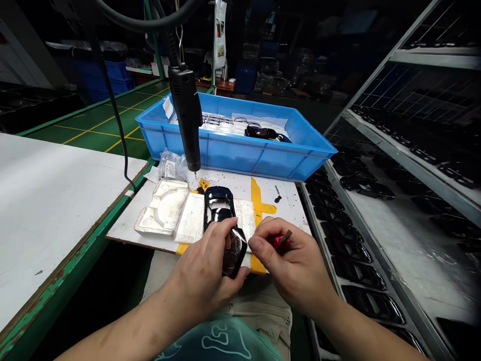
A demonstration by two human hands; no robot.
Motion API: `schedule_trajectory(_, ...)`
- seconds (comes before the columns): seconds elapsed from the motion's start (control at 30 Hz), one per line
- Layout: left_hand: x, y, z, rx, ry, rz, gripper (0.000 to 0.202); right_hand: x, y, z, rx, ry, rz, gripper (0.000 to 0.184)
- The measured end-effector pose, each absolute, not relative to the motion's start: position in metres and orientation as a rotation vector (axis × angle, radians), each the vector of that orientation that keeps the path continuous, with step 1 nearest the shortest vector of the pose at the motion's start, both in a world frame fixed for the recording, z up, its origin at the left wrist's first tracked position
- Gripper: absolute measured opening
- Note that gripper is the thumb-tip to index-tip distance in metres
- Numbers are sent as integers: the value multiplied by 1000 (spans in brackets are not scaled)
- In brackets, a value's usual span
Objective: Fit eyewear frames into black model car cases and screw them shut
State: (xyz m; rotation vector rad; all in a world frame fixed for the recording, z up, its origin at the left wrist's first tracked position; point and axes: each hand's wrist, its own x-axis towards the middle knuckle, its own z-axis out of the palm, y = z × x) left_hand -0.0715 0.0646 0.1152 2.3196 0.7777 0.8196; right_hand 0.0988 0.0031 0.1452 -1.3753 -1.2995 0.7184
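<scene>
1. A pale metal rack (436, 59) is set along the right side, its shelves filled with rows of glossy black shells (370, 271), probably spaced out so that their shine is not scratched.
2. A blue bin (233, 155) is placed at the back, presumably within reach; dark parts are laid on white sheets inside it, perhaps for cushioning.
3. A white board (240, 185), marked with yellow tape (256, 198), is used as the work surface.
4. A black electric screwdriver (186, 113) is hung point-down over the board, likely so that it can be grasped without searching.
5. White foam blocks (161, 210) are laid on the board, apparently as a soft bed.
6. The left hand (206, 260) is clamped, thumb and fingers, on a glossy dark part (233, 255) above the board's near edge, seemingly to steady it; whether the car shell is touched by it cannot be told.
7. The right hand (293, 268) is curled round a red tool (281, 241), thumb and forefinger together; anything pinched there cannot be made out.
8. The car shell (220, 196) is rested on the foam, roof visible.
</scene>
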Motion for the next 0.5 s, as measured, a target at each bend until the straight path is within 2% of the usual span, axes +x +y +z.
schedule_trajectory(0.2, -72, 66, 130, 1860, 881, 584, 77, 101, 5, 131, -1370, -1163, 768, 37)
schedule_trajectory(0.3, -73, 67, 135, 1628, 856, 517, 78, 109, 5, 121, -1532, -1177, 596, 29)
schedule_trajectory(0.43, -73, 69, 132, 1409, 780, 535, 79, 137, 9, 100, -1842, -1322, 413, 43)
schedule_trajectory(0.5, -74, 70, 129, 1298, 688, 596, 74, 159, 16, 82, -1953, -1310, 344, 39)
